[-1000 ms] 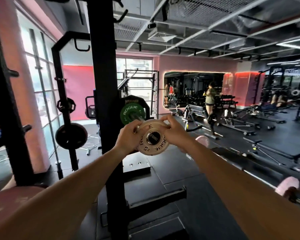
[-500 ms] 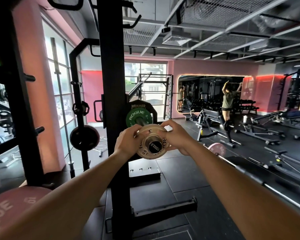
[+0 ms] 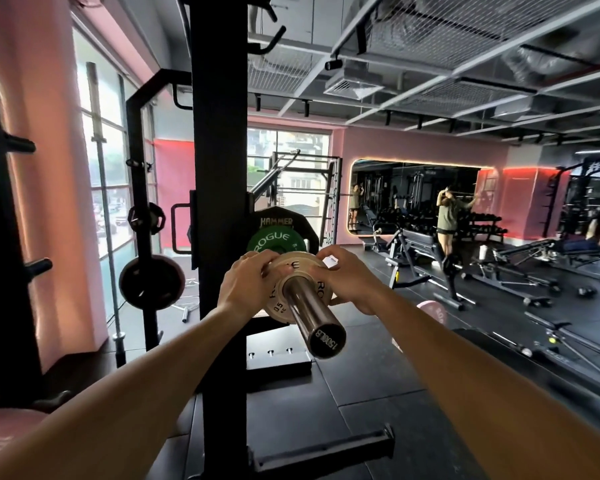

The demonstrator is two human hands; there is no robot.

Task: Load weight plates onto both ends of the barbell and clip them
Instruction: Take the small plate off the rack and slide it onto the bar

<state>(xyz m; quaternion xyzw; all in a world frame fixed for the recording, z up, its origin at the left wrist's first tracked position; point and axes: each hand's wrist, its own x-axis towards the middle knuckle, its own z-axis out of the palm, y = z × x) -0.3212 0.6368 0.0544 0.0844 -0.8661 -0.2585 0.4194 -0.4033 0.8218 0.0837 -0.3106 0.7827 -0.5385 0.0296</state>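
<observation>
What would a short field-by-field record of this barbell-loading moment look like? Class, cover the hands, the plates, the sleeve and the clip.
left hand: gripping the small plate's left edge
right hand: gripping its right edge
small tan plate: threaded on the barbell sleeve, marked 0.5
sleeve end: bare, sticking out toward the camera
green Rogue plate: farther along the bar, behind the tan plate
black Hammer plate: behind the green one
clip: none visible on the sleeve

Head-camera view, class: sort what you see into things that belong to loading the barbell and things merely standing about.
Job:
small tan plate
barbell sleeve
green plate
left hand
right hand

Standing about:
black plate on rack peg
upright spare bar
benches
</observation>
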